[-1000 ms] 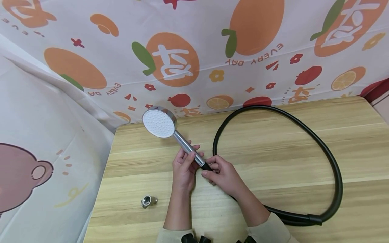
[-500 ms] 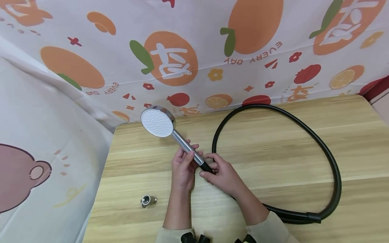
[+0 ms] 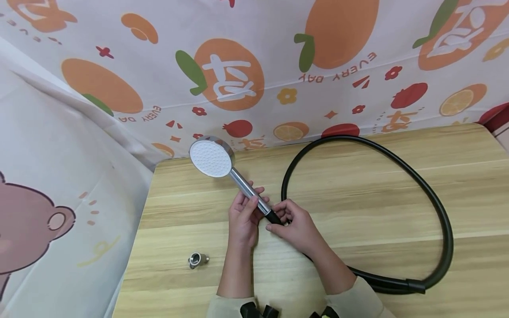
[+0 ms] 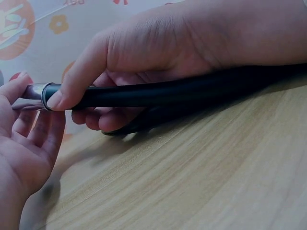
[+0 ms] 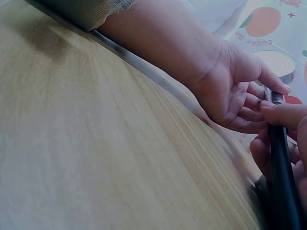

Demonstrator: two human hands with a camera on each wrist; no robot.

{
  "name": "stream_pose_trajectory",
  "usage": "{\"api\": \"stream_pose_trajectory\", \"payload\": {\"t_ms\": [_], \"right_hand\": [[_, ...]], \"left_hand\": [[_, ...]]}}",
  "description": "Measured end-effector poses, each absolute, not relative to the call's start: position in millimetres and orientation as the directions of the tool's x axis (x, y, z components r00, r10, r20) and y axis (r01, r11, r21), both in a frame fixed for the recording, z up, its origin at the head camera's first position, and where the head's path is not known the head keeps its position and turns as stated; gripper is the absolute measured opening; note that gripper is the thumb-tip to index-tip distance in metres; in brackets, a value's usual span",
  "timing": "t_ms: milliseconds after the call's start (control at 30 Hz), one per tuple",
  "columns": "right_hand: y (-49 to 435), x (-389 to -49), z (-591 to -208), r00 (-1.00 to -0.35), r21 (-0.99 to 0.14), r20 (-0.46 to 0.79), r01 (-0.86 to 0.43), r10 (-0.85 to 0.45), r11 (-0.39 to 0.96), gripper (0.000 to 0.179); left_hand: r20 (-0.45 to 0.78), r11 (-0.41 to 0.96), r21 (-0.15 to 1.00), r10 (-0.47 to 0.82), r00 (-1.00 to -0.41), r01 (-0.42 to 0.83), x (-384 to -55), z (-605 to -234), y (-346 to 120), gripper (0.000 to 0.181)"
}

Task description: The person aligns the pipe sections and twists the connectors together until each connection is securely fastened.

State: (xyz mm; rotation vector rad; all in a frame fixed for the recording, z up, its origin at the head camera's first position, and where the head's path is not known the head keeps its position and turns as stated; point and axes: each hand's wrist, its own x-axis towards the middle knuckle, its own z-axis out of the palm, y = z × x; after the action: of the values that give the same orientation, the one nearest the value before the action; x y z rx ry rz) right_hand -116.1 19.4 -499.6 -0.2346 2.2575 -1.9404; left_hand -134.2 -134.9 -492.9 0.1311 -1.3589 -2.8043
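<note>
A chrome hand shower (image 3: 211,158) with a round white face slants across the head view, its face at the upper left. My left hand (image 3: 243,223) grips its metal handle, thumb on top. At the handle's lower end is the black end (image 4: 129,96) of the hose, pinched by my right hand (image 3: 301,228) between thumb and fingers. In the left wrist view, this black end meets the metal handle; whether it is fully screwed on cannot be told. The black hose (image 3: 439,212) curves in a wide loop on the table to the right.
A small metal fitting (image 3: 197,260) lies on the wooden table (image 3: 167,238), left of my left forearm. A fruit-printed cloth (image 3: 159,79) hangs along the table's back edge. Another pale cloth (image 3: 91,176) hangs at the left side.
My right fingers have shifted slightly around the black end. My left hand stays on the handle. The whole head view has moved a little.
</note>
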Motion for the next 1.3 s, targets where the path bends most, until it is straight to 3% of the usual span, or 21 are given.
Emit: {"api": "stream_pose_trajectory", "payload": {"t_ms": [367, 733, 1133, 1300], "right_hand": [[19.5, -116.2, -498.8, -0.950, -0.997, -0.082, 0.074, -0.301, 0.038, 0.032], [20.0, -115.9, -499.7, -0.969, -0.992, -0.039, 0.009, -0.245, 0.123, 0.038], [17.4, -115.8, -497.7, -0.972, -0.994, -0.032, 0.007, -0.234, 0.108, 0.035], [19.3, -115.8, -495.5, -0.960, -0.997, -0.075, 0.064, -0.270, 0.049, 0.032]], "left_hand": [[-0.058, -0.619, 0.786, -0.059, -0.997, -0.009, -133.6, -492.8, -135.4, 0.059], [-0.061, -0.609, 0.793, -0.063, -0.996, -0.010, -134.2, -494.4, -135.3, 0.060], [-0.062, -0.585, 0.811, -0.064, -0.996, -0.013, -132.6, -492.4, -137.6, 0.061], [-0.061, -0.589, 0.808, -0.067, -0.996, -0.010, -133.4, -492.2, -135.2, 0.055]]}}
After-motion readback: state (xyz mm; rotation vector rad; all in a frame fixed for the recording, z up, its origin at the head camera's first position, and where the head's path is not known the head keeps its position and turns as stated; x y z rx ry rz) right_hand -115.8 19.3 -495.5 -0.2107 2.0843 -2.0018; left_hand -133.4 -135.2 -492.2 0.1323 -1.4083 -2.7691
